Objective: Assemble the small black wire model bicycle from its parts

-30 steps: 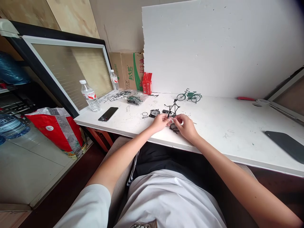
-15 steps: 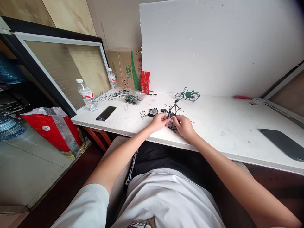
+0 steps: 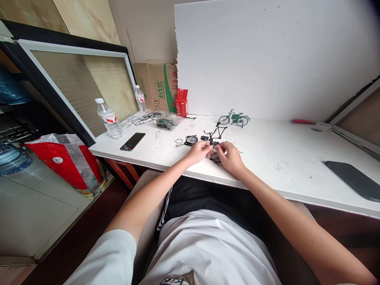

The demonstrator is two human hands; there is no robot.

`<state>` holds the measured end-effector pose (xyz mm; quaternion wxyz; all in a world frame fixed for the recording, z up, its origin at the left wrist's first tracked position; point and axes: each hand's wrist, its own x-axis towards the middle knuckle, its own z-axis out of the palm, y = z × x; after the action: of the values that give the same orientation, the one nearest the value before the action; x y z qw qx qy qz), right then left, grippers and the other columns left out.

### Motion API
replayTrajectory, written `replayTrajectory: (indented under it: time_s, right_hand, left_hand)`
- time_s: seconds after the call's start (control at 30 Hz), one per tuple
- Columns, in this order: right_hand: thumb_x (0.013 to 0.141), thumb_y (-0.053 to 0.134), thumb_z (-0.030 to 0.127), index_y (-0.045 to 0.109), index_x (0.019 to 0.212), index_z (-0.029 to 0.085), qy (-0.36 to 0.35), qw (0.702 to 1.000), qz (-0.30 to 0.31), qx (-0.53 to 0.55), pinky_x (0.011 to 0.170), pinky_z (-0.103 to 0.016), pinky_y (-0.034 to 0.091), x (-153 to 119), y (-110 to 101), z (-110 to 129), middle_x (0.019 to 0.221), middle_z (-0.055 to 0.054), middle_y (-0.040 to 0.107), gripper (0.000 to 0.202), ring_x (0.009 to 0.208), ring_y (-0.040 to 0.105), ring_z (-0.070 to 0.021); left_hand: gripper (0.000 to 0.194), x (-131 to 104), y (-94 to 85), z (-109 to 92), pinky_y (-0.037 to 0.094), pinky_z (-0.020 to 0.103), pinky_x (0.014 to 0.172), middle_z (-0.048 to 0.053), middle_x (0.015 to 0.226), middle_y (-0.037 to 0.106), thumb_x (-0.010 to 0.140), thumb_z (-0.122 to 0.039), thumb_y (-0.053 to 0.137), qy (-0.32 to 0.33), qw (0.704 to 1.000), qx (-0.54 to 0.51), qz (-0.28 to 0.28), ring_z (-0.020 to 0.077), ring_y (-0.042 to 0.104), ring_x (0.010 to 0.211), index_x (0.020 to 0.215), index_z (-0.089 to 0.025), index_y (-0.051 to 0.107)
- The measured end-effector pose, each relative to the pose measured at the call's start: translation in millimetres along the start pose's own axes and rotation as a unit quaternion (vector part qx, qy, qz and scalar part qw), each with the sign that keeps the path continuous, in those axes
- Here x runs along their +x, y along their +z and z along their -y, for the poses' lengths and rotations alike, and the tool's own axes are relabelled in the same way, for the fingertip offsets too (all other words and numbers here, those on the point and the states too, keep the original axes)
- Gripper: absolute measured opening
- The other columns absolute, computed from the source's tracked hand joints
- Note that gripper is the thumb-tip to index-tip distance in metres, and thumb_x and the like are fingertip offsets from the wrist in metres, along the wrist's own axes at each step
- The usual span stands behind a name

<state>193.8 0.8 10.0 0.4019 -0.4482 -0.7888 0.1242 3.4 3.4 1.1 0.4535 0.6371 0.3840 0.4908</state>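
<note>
Left hand pinches black model bike frame at its lower end; right hand alongside, fingertips narrow, can't tell its grip. Spoked wheel between them.

A clear water bottle with a white cap stands on the white table, left of the middle of the picture. A second bottle stands farther back. A black phone lies flat near the first one. Up near the top middle, a brown box stands beside a little red box. A big white board fills the upper right. A red bag sits at the lower left. A dark flat thing lies at the far right.
</note>
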Motion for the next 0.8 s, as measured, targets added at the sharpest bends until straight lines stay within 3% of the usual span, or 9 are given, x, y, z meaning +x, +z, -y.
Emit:
replayTrajectory:
  time_s: [0.27,0.47,0.63,0.8]
  right_hand:
    - [0.107,0.045,0.054,0.061,0.088,0.025,0.006,1.000,-0.002,-0.008,0.077,-0.041,0.045,0.5,1.0,-1.1,0.094,-0.010,0.070,0.038,0.092,0.061,-0.0288]
    - [0.105,0.048,0.048,0.066,0.095,0.024,0.017,0.998,-0.043,-0.037,0.080,-0.044,0.045,1.3,-2.7,-1.0,0.098,-0.012,0.072,0.032,0.097,0.060,-0.0316]
    - [0.101,0.057,0.055,0.070,0.098,0.023,-0.036,0.994,0.030,-0.100,0.080,-0.044,0.044,2.6,-21.7,0.5,0.092,-0.012,0.073,0.035,0.096,0.059,-0.0334]
    - [0.084,0.073,0.073,0.071,0.119,0.023,-0.059,0.984,0.065,-0.153,0.085,-0.047,0.045,1.6,-34.5,-4.7,0.097,-0.014,0.074,0.062,0.104,0.060,-0.0385]
  left_hand:
    - [0.031,0.1,-0.6,-1.9,0.052,0.024,0.064,0.009,0.085,0.073,0.100,-0.041,0.066,-0.011,1.000,0.011,-0.001,0.0113,0.068,0.065,0.090,-0.011,0.064]
    - [0.030,1.2,-0.2,2.1,0.053,0.024,0.065,0.009,0.087,0.075,0.100,-0.042,0.066,-0.035,0.998,-0.007,-0.043,0.0119,0.068,0.066,0.096,-0.012,0.064]
    - [0.032,2.5,-0.9,4.2,0.053,0.024,0.063,0.008,0.086,0.074,0.100,-0.044,0.066,-0.025,0.997,-0.005,-0.068,0.0124,0.067,0.066,0.096,-0.013,0.065]
    - [0.032,2.6,-2.0,5.1,0.052,0.024,0.064,0.009,0.087,0.074,0.100,-0.045,0.065,-0.010,0.996,0.001,-0.085,0.0124,0.067,0.067,0.096,-0.013,0.065]
